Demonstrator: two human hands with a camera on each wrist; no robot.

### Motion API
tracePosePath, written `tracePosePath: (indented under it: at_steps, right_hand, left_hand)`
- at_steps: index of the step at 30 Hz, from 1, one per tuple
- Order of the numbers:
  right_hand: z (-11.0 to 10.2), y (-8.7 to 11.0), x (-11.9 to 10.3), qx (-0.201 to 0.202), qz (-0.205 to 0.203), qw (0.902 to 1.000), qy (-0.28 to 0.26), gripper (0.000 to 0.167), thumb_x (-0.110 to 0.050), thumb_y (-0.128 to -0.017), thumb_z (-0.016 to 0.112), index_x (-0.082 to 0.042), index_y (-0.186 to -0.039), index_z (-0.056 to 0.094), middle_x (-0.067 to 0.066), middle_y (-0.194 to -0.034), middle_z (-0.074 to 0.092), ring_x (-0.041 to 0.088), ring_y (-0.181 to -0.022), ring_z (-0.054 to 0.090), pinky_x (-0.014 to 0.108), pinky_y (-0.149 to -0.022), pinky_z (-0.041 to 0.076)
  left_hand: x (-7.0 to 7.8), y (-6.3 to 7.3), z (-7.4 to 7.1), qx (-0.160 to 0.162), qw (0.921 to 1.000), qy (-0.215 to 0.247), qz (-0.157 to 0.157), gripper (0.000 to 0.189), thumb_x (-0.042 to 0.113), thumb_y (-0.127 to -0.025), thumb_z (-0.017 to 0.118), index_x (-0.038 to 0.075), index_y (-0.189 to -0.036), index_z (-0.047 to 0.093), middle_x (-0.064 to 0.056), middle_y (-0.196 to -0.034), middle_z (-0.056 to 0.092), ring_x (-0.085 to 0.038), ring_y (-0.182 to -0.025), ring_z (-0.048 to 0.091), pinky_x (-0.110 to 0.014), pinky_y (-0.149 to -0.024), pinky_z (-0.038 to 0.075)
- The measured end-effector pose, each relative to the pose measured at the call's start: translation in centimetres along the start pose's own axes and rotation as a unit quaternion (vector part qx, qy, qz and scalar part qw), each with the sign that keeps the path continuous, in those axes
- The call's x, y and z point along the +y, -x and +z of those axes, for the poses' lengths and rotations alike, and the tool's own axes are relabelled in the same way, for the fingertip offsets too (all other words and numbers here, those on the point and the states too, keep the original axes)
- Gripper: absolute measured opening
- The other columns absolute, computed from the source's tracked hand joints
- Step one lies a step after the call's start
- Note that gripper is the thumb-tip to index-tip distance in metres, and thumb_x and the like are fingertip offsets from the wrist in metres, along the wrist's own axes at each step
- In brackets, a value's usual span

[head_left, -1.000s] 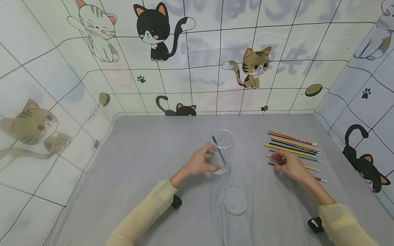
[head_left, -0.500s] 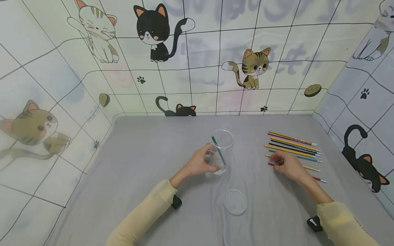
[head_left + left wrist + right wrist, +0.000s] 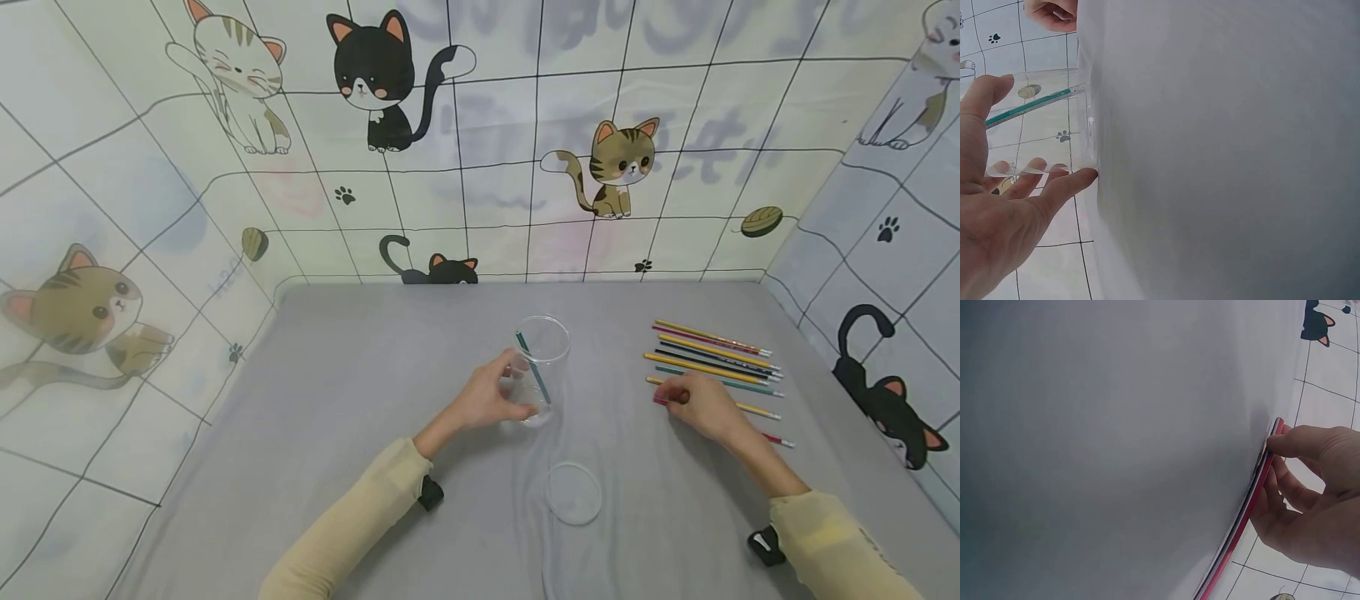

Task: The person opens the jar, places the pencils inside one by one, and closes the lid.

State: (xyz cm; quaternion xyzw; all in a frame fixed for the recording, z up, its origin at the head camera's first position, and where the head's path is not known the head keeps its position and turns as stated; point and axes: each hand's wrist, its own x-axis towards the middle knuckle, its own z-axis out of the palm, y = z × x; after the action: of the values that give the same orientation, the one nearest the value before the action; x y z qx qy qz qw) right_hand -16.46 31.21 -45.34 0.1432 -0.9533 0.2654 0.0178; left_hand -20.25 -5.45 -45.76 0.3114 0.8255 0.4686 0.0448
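One clear round disc (image 3: 573, 493) lies flat at the lower centre of the head view, apart from both hands. Right of centre, slightly farther: the right hand (image 3: 703, 407) pinches the left end of a red pencil (image 3: 1230, 547); cannot tell whether it is off the grey tabletop (image 3: 360, 375). Judgement: with the pinch so near one end, the other may drag or swing; firm up first, then raise slowly. A yellow pencil (image 3: 759, 411) runs just beyond that hand; best not nudged, it could roll. Frame centre: the left hand (image 3: 487, 396) curls about the left side of an upright clear cup (image 3: 552, 375), a teal pencil (image 3: 534, 371) leaning inside. Judgement: low hold, good for steadying; squeeze lightly. Beyond, right of middle: row of pencils (image 3: 705, 368), well apart from the cup. Farthest: cat-print backdrop (image 3: 495, 196), across the upper frame.
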Motion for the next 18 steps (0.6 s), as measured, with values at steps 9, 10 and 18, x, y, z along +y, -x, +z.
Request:
tracePosePath:
  at_steps: [9,10,18]
  right_hand:
    - [-0.49,-0.12,-0.18,0.004,0.006,0.9999,-0.007,0.016,0.007,-0.079,0.07,-0.004,-0.091,0.073,0.004,-0.08,0.065,0.02,-0.074,0.056,0.032,-0.059,0.045]
    - [-0.55,-0.11,-0.21,0.005,0.006,0.9999,-0.008,0.017,0.007,-0.079,0.069,-0.004,-0.091,0.073,0.003,-0.08,0.064,0.019,-0.074,0.055,0.031,-0.059,0.045]
    - [-0.86,-0.09,-0.41,0.011,0.001,0.9999,0.002,0.017,0.006,-0.08,0.07,-0.004,-0.093,0.073,0.004,-0.082,0.065,0.021,-0.075,0.057,0.033,-0.059,0.046]
  left_hand:
    - [-0.17,-0.03,0.0,-0.002,1.0,-0.001,0.0,0.063,0.013,-0.076,0.085,0.012,-0.127,0.049,-0.015,-0.127,0.06,-0.029,-0.117,0.059,-0.033,-0.084,0.057]
    - [-0.17,-0.03,0.0,-0.001,1.0,-0.001,0.001,0.063,0.013,-0.075,0.085,0.012,-0.127,0.049,-0.014,-0.126,0.06,-0.029,-0.117,0.059,-0.033,-0.084,0.057]
    - [-0.09,-0.04,-0.02,0.001,1.0,0.0,0.005,0.062,0.012,-0.075,0.085,0.011,-0.126,0.05,-0.014,-0.125,0.061,-0.03,-0.116,0.06,-0.034,-0.084,0.058]
